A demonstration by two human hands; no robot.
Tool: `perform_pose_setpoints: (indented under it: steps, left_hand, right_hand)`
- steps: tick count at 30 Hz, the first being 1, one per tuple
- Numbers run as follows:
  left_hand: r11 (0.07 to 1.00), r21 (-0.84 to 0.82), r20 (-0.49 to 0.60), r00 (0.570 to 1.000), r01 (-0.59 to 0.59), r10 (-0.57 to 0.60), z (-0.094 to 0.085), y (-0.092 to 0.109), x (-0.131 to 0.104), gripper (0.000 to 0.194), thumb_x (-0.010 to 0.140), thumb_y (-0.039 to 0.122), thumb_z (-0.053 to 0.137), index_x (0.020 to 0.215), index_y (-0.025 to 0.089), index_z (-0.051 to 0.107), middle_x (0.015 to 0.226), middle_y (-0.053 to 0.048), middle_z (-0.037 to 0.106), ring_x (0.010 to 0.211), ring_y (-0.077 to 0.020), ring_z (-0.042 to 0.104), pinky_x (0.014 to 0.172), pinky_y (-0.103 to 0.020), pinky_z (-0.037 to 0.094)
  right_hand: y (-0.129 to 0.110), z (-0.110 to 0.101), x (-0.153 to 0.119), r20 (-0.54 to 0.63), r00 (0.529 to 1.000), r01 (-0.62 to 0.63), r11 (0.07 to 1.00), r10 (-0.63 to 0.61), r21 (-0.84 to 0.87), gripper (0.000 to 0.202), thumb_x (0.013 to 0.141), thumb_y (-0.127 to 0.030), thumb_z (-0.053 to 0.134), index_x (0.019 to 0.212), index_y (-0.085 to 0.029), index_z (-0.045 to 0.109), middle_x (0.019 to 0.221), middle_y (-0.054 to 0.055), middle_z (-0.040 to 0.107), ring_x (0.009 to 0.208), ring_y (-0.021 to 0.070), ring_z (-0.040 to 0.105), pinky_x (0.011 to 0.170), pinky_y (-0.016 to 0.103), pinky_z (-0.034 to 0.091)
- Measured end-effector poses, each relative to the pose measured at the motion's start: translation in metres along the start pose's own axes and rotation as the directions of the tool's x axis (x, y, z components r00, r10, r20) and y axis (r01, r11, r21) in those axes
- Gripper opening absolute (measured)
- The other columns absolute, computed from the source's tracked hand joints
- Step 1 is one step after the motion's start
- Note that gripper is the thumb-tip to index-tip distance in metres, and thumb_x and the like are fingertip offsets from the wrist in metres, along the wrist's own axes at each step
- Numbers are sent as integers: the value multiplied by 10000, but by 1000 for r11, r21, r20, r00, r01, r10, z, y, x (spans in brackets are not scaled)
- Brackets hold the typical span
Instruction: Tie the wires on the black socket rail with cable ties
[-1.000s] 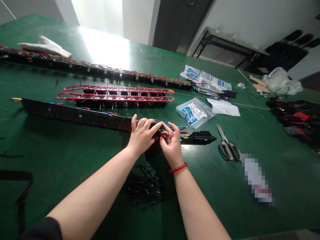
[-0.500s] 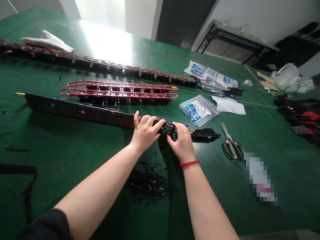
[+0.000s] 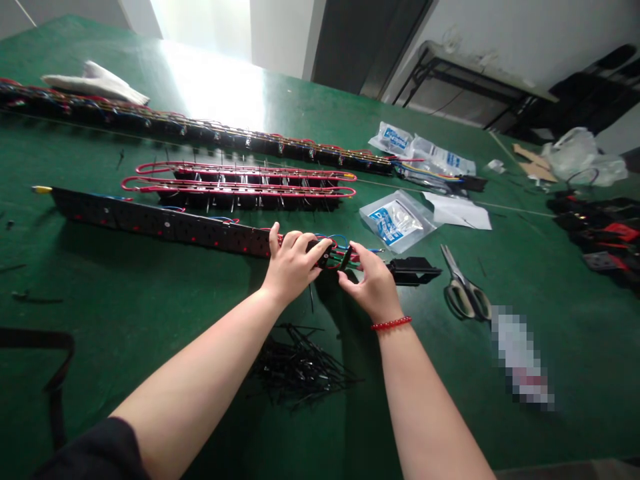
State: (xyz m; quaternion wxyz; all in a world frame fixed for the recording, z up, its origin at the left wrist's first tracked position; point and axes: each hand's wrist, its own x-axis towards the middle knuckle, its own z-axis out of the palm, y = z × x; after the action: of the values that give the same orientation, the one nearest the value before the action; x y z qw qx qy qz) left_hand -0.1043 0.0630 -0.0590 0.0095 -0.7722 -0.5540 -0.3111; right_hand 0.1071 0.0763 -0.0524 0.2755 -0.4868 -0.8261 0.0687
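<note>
I see the strip (image 3: pixel 197 231) on the green table (image 3: pixel 150 300), long, black and dotted red, wires (image 3: pixel 339 238) leaving its right end. My left hand (image 3: pixel 291 265) grips near that end; my right hand (image 3: pixel 373 280) pinches a black piece (image 3: pixel 347 258), around or beside the wires I cannot tell.

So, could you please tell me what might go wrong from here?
Coloured wires run by the small black piece that the right hand holds, so one might get pinched or tugged. The left hand grips the black strip near its right end; if that hold slipped, the strip could shift and strain the wires. The pile of thin black ties lies below the hands in the view, so a stray movement might scatter it.
</note>
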Motion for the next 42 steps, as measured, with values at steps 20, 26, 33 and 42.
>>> perform_pose_setpoints:
  steps: [20,26,33,42]
  left_hand:
    - [1000,-20,60,998,15,-14,0,-4,-2,585,807,225,726,1358,359,585,1250,-59,633,1207,-308,497,1205,-631,125]
    - [999,-47,101,995,13,-8,1,-5,-1,547,834,249,694,1364,320,582,1259,-82,618,1208,-311,477,1103,-531,305]
    - [999,-30,128,991,36,-31,0,-3,0,531,845,259,665,1366,317,582,1272,-84,616,1220,-317,466,1074,-512,310]
    - [998,-59,150,989,-11,20,-3,-1,1,552,882,154,517,1412,307,548,1304,-72,617,1232,-281,481,1098,-475,306]
  right_hand:
    - [-25,19,8,123,981,-178,952,151,249,561,794,-149,644,1322,-253,485,946,42,726,795,214,696,750,353,578]
    - [-14,39,5,147,966,-255,666,215,701,485,786,-318,735,1194,-288,475,1121,48,695,852,157,696,744,300,589]
    - [-15,36,14,194,953,-299,606,234,737,452,843,-398,696,1208,-264,467,928,5,699,742,145,674,669,292,584]
    - [-15,37,15,118,972,-230,720,203,654,417,868,-271,618,1270,-228,518,1059,62,697,916,189,685,802,338,595]
